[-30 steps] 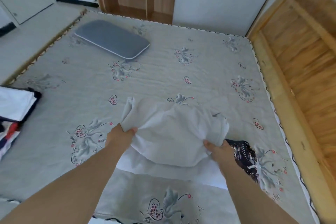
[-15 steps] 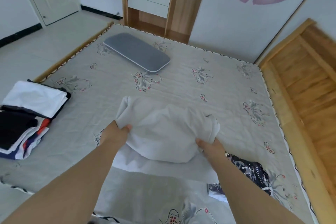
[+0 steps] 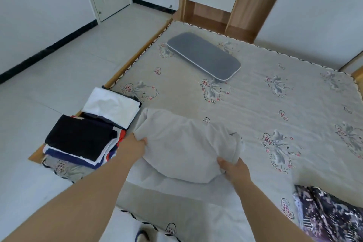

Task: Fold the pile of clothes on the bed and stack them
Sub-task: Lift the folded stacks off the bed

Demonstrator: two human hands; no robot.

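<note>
The bed (image 3: 255,104) carries everything, and since a second ago the view has swung toward its left edge, bringing the stack of folded clothes (image 3: 92,129) at the near-left corner fully into sight; I judge the next step is placing the white garment (image 3: 186,147) there. That garment lies bunched and partly folded near the bed's near edge, just beside the stack, and both hands keep the holds they had. The left hand (image 3: 133,146) pinches its left side, the grip curled on cloth; the right hand (image 3: 233,169) grips its right fold. A grey pillow (image 3: 204,59) sits toward the far edge, well apart, leaving broad bare quilt between. A dark patterned garment (image 3: 330,216) waits at the near-right corner.
</note>
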